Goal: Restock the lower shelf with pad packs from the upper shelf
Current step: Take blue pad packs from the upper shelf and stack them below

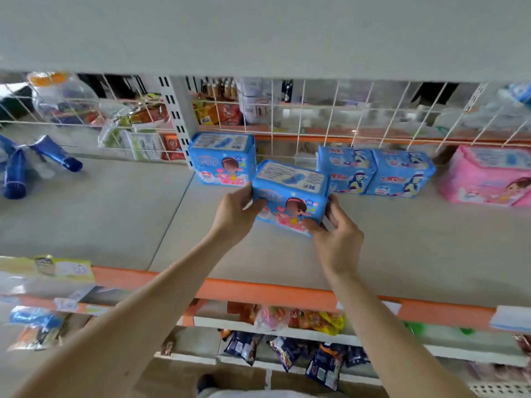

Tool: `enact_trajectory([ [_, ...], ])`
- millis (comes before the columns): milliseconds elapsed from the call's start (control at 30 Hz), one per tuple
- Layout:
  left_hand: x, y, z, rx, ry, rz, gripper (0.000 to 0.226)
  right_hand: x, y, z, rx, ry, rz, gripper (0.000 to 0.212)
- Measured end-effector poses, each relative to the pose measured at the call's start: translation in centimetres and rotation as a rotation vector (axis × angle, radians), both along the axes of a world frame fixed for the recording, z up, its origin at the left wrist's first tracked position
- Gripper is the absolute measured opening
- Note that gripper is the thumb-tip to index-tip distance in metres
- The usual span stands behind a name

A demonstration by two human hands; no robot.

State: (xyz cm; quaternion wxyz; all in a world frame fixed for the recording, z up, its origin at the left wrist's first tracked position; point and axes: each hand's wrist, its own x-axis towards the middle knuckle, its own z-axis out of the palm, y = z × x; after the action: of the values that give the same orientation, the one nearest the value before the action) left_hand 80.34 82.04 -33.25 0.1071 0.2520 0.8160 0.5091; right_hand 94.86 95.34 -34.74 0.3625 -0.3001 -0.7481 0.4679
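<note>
A blue pad pack [290,193] with a cartoon girl on its front is held between both hands, its lower edge at or just above the grey shelf board [287,254]. My left hand [237,212] grips its left end. My right hand [334,231] pinches its lower right corner. A matching blue pack [222,159] stands behind it to the left, against the wire back. Two other blue packs [346,169] [400,173] stand side by side to the right, and a pink pack [485,175] sits at the far right.
A white wire grid [316,116] backs the shelf, with goods of another aisle behind it. Blue tubes [17,170] lie at the far left. The orange shelf lip [258,291] runs along the front. Snack packets [301,351] fill the shelves below.
</note>
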Motion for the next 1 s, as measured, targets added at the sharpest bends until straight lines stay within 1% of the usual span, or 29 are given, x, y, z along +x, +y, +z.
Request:
enact_trajectory([
  [33,-0.9,0.3,-0.1,-0.002,-0.009,-0.024,0.028,-0.6,-0.1,-0.2,0.017,-0.003,-0.035,0.071],
  [100,-2.8,0.8,0.2,-0.071,0.007,-0.036,0.024,-2.0,-0.3,-0.3,0.042,-0.006,-0.080,0.067],
  [167,-4.3,1.4,0.0,-0.221,0.061,-0.010,0.018,-3.5,-0.3,-0.2,0.059,0.004,-0.099,0.063],
  [233,-5.1,1.6,-0.1,-0.342,0.100,-0.054,0.022,-5.0,-0.2,0.0,0.062,0.022,-0.081,0.059],
  [300,-5.2,1.2,0.1,-0.374,0.125,-0.076,0.025,-6.1,-0.2,0.1,0.104,0.020,-0.093,0.054],
  [333,-5.3,0.5,0.3,-0.373,0.123,-0.039,0.026,-6.5,-0.1,0.3,0.128,0.019,-0.111,0.051],
  [400,-5.6,-1.5,0.9,-0.325,0.129,0.126,0.030,-7.2,0.1,0.3,0.134,0.014,-0.140,0.048],
  [467,-6.9,-3.9,0.8,-0.236,0.157,0.302,0.024,-7.8,0.6,0.1,0.128,0.003,-0.162,0.045],
  [500,-7.9,-5.0,0.5,-0.200,0.150,0.369,0.025,-8.1,0.8,0.0,0.126,-0.003,-0.174,0.042],
  [567,-9.5,-6.8,-0.1,-0.184,0.114,0.433,0.044,-8.8,1.3,-0.3,0.120,-0.014,-0.185,0.038],
  [600,-10.1,-7.2,-0.3,-0.183,0.102,0.434,0.051,-9.1,1.5,-0.4,0.117,-0.023,-0.189,0.036],
  [667,-11.0,-7.5,-0.5,-0.182,0.093,0.394,0.058,-9.8,2.1,-0.5,0.109,-0.053,-0.202,0.035],
  [767,-11.3,-7.1,-0.9,-0.178,0.047,0.321,0.063,-11.1,3.3,-0.6,0.116,-0.142,-0.226,0.038],
  [867,-10.6,-6.1,-1.3,-0.147,0.028,0.329,0.067,-11.1,3.9,-0.2,0.133,-0.248,-0.250,0.035],
  [933,-9.7,-5.3,-1.4,-0.141,0.055,0.344,0.082,-10.1,3.4,0.2,0.172,-0.252,-0.299,0.031],
  [1000,-8.6,-4.3,-1.2,-0.103,0.166,0.372,0.099,-8.9,2.1,0.4,0.173,-0.236,-0.329,0.032],
])
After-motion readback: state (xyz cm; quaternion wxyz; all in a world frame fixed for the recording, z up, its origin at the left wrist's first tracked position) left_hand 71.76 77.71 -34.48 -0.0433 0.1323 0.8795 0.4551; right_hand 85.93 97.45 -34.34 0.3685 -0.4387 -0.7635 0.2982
